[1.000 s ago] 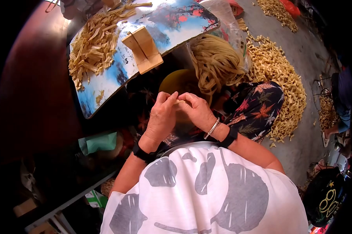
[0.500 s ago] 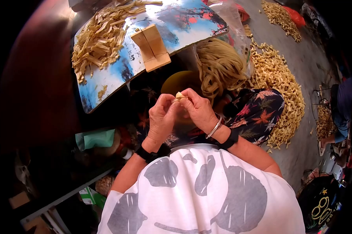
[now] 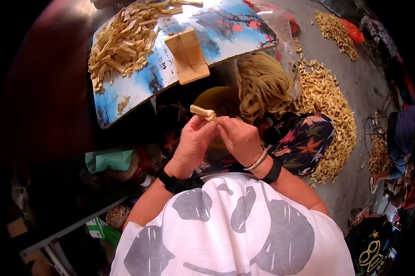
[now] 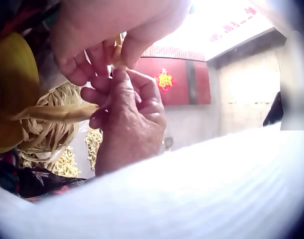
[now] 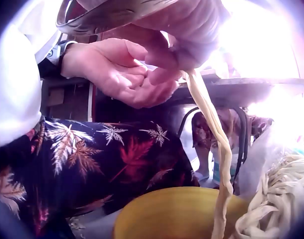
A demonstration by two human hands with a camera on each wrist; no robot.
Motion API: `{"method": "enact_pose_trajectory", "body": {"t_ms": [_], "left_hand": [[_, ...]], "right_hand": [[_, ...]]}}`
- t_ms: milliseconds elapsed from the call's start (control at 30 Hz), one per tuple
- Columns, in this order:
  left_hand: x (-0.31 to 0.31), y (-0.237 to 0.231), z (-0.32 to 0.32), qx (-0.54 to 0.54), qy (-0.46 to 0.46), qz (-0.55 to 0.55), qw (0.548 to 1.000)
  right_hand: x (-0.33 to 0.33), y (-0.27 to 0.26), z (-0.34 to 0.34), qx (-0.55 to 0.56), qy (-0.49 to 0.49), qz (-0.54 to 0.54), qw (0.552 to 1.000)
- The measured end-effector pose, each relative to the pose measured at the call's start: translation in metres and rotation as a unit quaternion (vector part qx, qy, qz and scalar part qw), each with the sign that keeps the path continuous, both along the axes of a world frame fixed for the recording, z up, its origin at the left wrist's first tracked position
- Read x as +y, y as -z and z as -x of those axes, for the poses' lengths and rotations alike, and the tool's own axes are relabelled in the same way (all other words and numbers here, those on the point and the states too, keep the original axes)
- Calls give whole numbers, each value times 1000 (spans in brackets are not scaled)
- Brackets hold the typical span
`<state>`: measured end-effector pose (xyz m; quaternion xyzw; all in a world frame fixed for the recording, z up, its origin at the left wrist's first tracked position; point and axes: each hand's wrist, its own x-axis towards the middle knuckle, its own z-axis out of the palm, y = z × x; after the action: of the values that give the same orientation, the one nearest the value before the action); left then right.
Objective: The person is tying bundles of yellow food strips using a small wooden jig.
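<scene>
Presently, pale-yellow pliable strip: sitting in my grip, knot seemingly formed
Left hand: I'm pinching the knot
Right hand: I'm pinching its hanging tail
Small yellow pieces: lying heaped on floor, presumably done
Long tan strands: waiting, likely left

At the middle of the head view, the left hand and right hand pinch a knotted strip, its short flat tail pointing to ten o'clock. The yellow bowl lies at twelve, and towards eleven a picture-topped desk carries a grooved wooden block at its edge and a heap of cut strips farther out. Long strips bunch at half past one beside clear plastic, with small knotted pieces piled on the floor between two and three.
</scene>
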<state>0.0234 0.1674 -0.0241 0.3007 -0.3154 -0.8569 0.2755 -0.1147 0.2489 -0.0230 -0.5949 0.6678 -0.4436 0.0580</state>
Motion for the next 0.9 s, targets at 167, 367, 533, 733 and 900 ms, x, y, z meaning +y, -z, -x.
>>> {"method": "enact_pose_trajectory", "body": {"t_ms": [167, 367, 533, 733, 900], "left_hand": [[-8, -2, 1, -40, 5, 94, 995], [-6, -4, -1, -61, 103, 95, 988], [-5, -10, 0, -6, 81, -7, 997], [-2, -10, 1, -24, 66, 26, 997], [-6, -1, -7, -166, 90, 204, 961]], "right_hand": [[-8, -11, 7, -97, 4, -5, 995], [-27, 9, 29, -421, -71, -105, 898], [-20, 4, 19, -516, -40, -160, 840], [-24, 13, 20, -259, -1, -46, 965], [-21, -4, 22, -307, -14, -129, 943]]}}
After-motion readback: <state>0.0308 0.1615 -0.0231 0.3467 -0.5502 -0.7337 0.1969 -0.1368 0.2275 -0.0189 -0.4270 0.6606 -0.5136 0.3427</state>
